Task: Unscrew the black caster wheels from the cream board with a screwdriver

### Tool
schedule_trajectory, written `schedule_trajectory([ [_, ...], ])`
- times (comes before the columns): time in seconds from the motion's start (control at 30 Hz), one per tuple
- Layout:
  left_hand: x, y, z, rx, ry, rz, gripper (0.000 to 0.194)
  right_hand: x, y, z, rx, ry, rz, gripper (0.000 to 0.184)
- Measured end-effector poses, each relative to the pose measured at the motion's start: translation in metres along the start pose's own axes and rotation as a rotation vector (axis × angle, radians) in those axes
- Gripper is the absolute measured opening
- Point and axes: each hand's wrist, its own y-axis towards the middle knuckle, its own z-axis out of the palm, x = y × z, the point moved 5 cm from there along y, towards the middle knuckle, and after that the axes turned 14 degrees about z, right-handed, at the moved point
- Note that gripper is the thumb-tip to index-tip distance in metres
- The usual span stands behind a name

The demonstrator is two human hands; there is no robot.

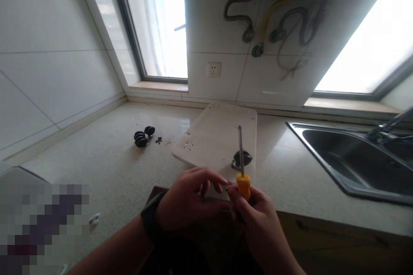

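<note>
My right hand (254, 210) is closed around the yellow handle of a screwdriver (241, 150), its shaft pointing up and away. Thumb and forefinger also pinch something tiny, too small to make out. To its left, my left hand (190, 195) hovers at the near edge of a cream board (219, 133), fingers bent and apart from the thumb; whether it touches the edge is unclear. The board has rounded corners and small holes. On its near right corner stands a black caster (245, 158), partly behind the screwdriver. Loose black casters (141, 139) lie on the counter beside small dark screws (158, 140).
A speckled stone countertop (106, 150) runs under everything. A steel sink (338, 163) with a faucet (393, 126) is at the right. A white earbud (94, 218) lies at the left, near a pale, partly blurred object (19, 176). A wall socket (213, 69) and hoses (269, 13) are behind.
</note>
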Motion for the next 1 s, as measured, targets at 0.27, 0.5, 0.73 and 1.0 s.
schedule_trajectory([
  [0.27, 0.000, 0.001, 0.002, 0.033, 0.027, 0.051, 0.009, -0.006, 0.002, 0.004, 0.057, 0.035, 0.003, 0.036],
  [0.5, 0.001, 0.004, 0.000, 0.120, 0.056, 0.052, 0.014, -0.003, 0.001, 0.006, 0.060, -0.004, -0.005, 0.042],
  [0.73, 0.072, 0.001, -0.086, -0.248, 0.321, -0.091, 0.023, -0.005, -0.002, -0.029, -0.080, -0.029, -0.051, 0.043],
  [1.0, 0.208, -0.072, -0.177, -0.666, 0.439, -0.535, 0.051, -0.016, -0.001, -0.090, -0.277, 0.003, -0.080, 0.036],
])
